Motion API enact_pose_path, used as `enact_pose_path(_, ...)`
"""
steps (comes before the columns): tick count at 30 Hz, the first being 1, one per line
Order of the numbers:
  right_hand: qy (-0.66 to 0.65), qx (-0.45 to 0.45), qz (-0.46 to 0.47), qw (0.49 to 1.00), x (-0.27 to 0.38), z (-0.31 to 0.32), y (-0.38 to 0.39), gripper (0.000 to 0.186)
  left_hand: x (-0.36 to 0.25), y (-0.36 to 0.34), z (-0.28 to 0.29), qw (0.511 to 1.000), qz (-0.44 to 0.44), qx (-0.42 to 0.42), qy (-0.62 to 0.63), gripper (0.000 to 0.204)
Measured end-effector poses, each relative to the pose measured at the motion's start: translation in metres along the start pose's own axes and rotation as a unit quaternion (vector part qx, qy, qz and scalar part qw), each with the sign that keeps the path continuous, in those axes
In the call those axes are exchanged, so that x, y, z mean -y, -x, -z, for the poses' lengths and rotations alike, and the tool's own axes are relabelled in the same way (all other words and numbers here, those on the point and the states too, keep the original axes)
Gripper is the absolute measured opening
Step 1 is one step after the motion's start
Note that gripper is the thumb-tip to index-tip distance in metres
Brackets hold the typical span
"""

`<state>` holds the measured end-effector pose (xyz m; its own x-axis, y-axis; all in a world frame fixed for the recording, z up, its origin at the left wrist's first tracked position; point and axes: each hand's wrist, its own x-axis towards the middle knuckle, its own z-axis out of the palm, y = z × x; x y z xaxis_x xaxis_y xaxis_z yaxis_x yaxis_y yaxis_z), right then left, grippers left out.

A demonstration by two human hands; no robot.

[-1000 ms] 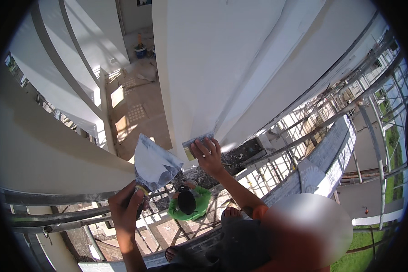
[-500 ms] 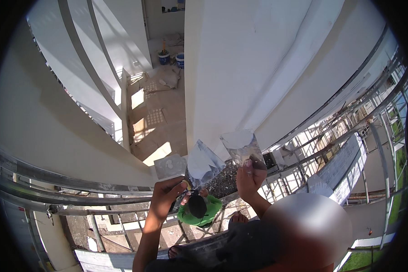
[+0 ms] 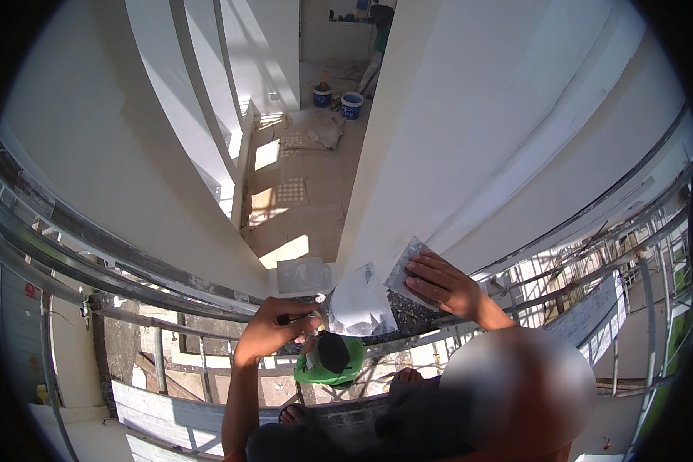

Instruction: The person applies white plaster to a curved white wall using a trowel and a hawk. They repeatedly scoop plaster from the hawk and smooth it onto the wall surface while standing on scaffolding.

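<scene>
My left hand [image 3: 277,327] grips the handle of a broad putty knife [image 3: 362,304] heaped with white filler. Right of it, my right hand [image 3: 443,285] has its fingers pressed over a square, smeared metal blade [image 3: 404,258], beside the foot of the white wall [image 3: 454,138]. A pale rectangular slab [image 3: 304,273] lies on the ledge left of the knife. The knife's handle is mostly hidden by my left hand.
Below, a person in green [image 3: 331,369] with dark headwear works among scaffold tubes [image 3: 169,308]. Planks [image 3: 154,408] lie along the scaffold. Past the wall are buckets [image 3: 351,106], crumpled sheeting [image 3: 323,131] and another, partly hidden person [image 3: 377,31]. A blurred patch covers the lower right.
My right hand has moved rightward and tilted with the blade, now lying palm-down over it. My left hand and knife have shifted right in the picture as the view swung.
</scene>
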<state>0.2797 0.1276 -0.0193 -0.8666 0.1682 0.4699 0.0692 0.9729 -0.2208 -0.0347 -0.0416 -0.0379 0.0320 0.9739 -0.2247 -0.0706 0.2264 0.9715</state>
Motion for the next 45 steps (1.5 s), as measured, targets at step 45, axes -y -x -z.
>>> enact_pose_path(45,0.436,-0.293,-0.029,0.850,0.015,0.128,-0.063,0.035,0.046,0.008,-0.025,0.987,-0.074,-0.118,0.083,0.035)
